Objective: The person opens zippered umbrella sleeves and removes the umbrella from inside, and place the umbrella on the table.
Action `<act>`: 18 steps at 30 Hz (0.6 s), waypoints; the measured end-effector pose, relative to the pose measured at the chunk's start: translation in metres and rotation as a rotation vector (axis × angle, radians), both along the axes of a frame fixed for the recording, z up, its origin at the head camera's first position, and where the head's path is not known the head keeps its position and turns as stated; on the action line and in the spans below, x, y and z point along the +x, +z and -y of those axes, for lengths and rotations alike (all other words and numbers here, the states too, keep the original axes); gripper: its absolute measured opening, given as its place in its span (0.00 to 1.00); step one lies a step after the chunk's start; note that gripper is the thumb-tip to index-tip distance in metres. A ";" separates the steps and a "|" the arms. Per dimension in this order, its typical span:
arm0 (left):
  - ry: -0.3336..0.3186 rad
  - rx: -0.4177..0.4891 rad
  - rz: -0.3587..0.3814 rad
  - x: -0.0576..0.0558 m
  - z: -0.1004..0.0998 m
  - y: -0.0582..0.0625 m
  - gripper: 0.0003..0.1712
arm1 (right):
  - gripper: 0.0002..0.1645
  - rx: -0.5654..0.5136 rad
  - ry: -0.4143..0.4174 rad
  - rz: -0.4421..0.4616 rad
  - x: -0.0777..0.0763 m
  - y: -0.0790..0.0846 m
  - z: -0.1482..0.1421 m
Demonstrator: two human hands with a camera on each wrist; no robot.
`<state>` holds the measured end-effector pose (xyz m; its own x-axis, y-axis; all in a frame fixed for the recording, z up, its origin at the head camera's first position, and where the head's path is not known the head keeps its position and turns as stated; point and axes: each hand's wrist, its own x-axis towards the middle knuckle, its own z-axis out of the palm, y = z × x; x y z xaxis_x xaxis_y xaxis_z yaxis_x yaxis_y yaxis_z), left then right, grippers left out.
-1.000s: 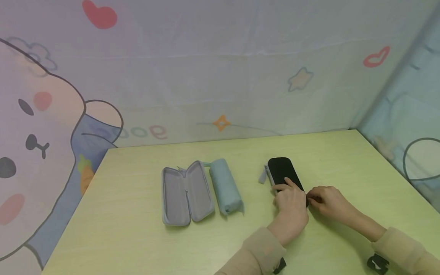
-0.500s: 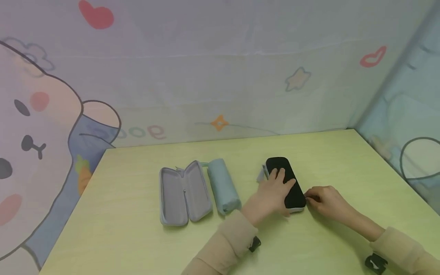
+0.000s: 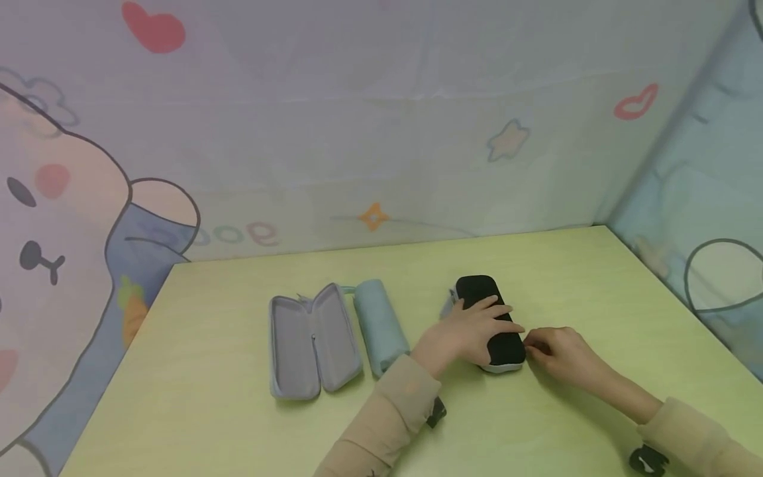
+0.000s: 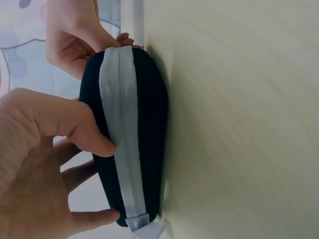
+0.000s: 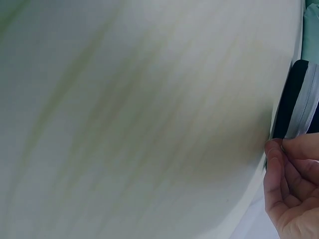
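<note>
A black zip case (image 3: 475, 289) with a pale grey zip band lies on the table at centre right. Spread across its top is my left hand (image 3: 467, 332), fingers extended. In the left wrist view that hand's thumb (image 4: 94, 134) presses the zip band along the case's side. At the case's near right corner my right hand (image 3: 560, 354) pinches with thumb and fingertips at the zip line. The right wrist view shows those fingertips (image 5: 278, 144) close together where the grey band (image 5: 304, 104) ends; the zipper pull between them is hidden. A grey tab (image 4: 149, 231) hangs at the far end.
Left of the case, a light blue cylindrical pouch (image 3: 378, 324) lies on the yellowish table (image 3: 208, 411). Beside it an unzipped grey case (image 3: 295, 351) lies spread open, its lining showing. A printed cloth backdrop (image 3: 298, 132) stands behind the table.
My left hand has shifted left from the case's near end and now lies spread over its middle. The right hand keeps its pinch at the corner. The head view has turned slightly right.
</note>
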<state>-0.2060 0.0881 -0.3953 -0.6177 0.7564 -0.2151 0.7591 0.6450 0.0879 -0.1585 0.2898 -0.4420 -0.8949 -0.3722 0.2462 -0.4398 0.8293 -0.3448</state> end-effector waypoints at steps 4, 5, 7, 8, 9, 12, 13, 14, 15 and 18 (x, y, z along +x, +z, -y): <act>-0.011 0.016 -0.025 -0.001 0.001 -0.002 0.36 | 0.05 -0.002 0.006 -0.012 0.000 -0.001 0.000; -0.013 0.013 -0.035 -0.001 0.001 -0.002 0.36 | 0.05 -0.001 0.007 -0.015 0.000 -0.001 0.000; -0.016 0.010 -0.053 -0.002 0.001 -0.004 0.36 | 0.06 0.000 0.007 -0.022 0.000 -0.002 0.000; -0.017 0.007 -0.062 -0.002 0.000 -0.005 0.36 | 0.06 0.000 0.008 -0.027 0.000 -0.002 0.000; -0.018 0.003 -0.071 -0.002 0.000 -0.006 0.36 | 0.06 0.000 0.008 -0.031 0.000 -0.002 0.000; -0.016 -0.004 -0.087 -0.003 0.000 -0.008 0.36 | 0.07 -0.002 0.008 -0.041 0.000 -0.002 0.000; -0.014 -0.006 -0.091 -0.003 0.000 -0.008 0.36 | 0.07 -0.004 0.009 -0.043 0.000 -0.002 0.000; -0.014 -0.007 -0.094 -0.003 0.000 -0.009 0.36 | 0.07 -0.005 0.010 -0.045 0.000 -0.002 0.000; -0.013 -0.007 -0.096 -0.003 0.000 -0.009 0.36 | 0.07 -0.004 0.011 -0.047 0.000 -0.002 0.000; -0.012 -0.010 -0.102 -0.002 0.000 -0.009 0.36 | 0.07 -0.005 0.014 -0.054 0.000 -0.003 0.000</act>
